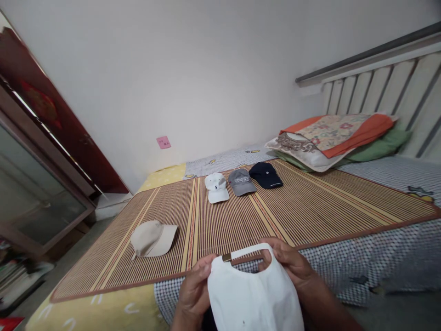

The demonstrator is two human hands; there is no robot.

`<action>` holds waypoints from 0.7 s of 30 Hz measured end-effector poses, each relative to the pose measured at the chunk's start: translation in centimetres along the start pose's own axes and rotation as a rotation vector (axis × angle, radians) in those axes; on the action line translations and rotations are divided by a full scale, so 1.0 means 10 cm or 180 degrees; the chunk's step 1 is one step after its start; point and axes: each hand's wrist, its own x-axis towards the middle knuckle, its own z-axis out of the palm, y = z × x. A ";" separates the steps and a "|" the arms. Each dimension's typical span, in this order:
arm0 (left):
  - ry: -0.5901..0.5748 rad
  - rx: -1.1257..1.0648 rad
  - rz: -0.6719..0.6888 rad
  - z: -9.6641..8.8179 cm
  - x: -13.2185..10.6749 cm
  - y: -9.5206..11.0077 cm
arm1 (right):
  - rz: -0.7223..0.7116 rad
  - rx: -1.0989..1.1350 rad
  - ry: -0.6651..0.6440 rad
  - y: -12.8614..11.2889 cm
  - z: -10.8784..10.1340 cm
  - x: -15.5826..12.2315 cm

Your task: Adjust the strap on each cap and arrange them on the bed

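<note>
A white cap (253, 294) is held in front of me at the bed's near edge, its back strap and small metal buckle facing up. My left hand (193, 287) pinches the strap by the buckle. My right hand (291, 264) grips the other end of the strap and the cap's side. On the striped bamboo mat (310, 207) lie a beige cap (152, 238) at the near left and, in a row farther back, a white cap (216, 187), a grey cap (241, 181) and a navy cap (265, 174).
Stacked pillows (339, 135) lie at the head of the bed by a slatted headboard (389, 87). A dark wooden cabinet with a glass door (37, 184) stands at the left. A pink note (163, 142) sticks to the white wall.
</note>
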 end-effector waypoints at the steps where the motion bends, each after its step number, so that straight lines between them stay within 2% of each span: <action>1: 0.0054 -0.0048 0.0025 0.00 0.00 0.00 | -0.0026 0.0001 0.0023 0.00 0.00 0.00; 7: 0.0213 -0.0148 0.0094 0.01 0.02 -0.03 | 0.0325 -0.0562 -0.0515 -0.02 -0.01 -0.01; 11: 0.0278 -0.0163 0.0069 -0.01 0.03 -0.05 | 0.0423 -0.0641 -0.0588 0.03 -0.09 0.00; 15: 0.0062 -0.0184 0.0052 -0.03 0.02 -0.05 | 0.0282 -0.0555 -0.0418 0.05 -0.11 0.01; 21: -0.0601 -0.0180 -0.0078 0.04 0.04 -0.02 | 0.0001 -0.0455 0.0175 -0.02 0.08 -0.02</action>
